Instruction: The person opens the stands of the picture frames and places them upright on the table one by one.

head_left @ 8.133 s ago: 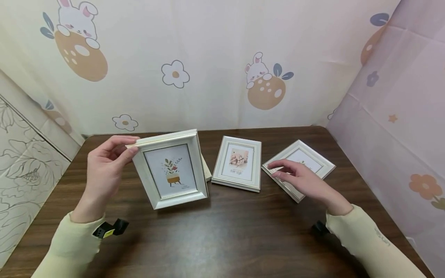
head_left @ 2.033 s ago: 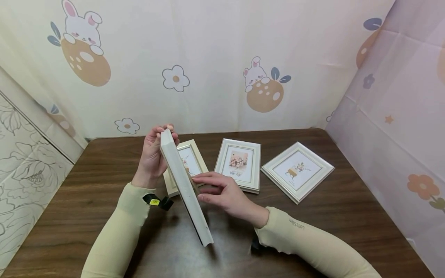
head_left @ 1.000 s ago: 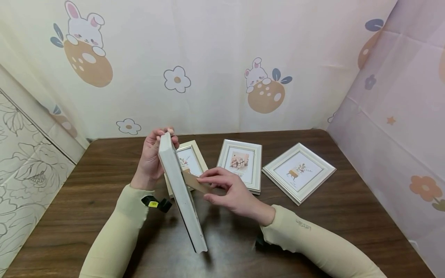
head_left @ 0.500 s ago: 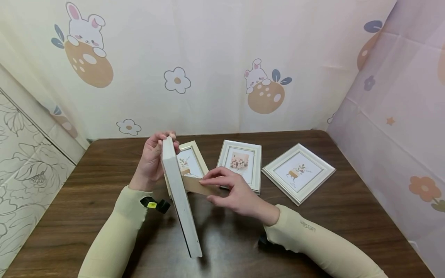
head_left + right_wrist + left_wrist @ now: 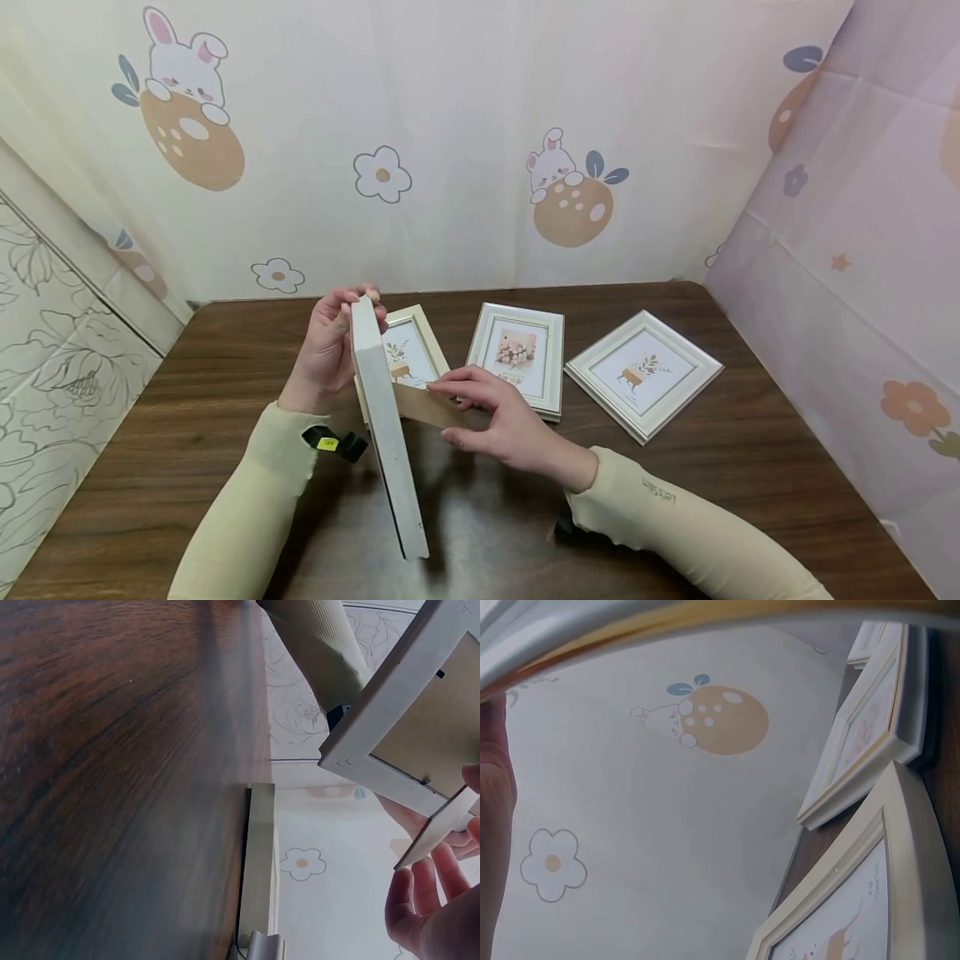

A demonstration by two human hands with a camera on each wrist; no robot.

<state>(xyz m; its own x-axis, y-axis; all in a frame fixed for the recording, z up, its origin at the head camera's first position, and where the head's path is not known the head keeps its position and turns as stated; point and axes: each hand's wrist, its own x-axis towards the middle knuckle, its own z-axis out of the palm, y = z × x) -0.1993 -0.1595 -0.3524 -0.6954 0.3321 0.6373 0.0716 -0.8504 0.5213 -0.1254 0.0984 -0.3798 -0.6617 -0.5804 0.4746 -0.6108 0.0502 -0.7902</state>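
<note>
My left hand (image 5: 326,346) grips a white picture frame (image 5: 390,442) by its upper edge, holding it above the table. It stands nearly edge-on in the head view, tilted, with its back toward my right hand (image 5: 502,417). A thin brown support leg (image 5: 427,406) sticks out from that back, pinched between my right thumb and fingers. The right wrist view shows the frame's brown backing board (image 5: 442,727) and the leg (image 5: 435,832) angled away from it. The picture side is hidden in the head view.
On the dark wooden table (image 5: 495,533) lie a cream frame (image 5: 420,342), partly behind the held one, a white frame with a flower picture (image 5: 517,350), and a white frame turned diagonally (image 5: 645,375). A patterned curtain (image 5: 450,225) hangs behind the table.
The held frame has turned from facing the camera to edge-on. My right hand has moved left from the diagonal frame to its back, and the support leg has swung outward.
</note>
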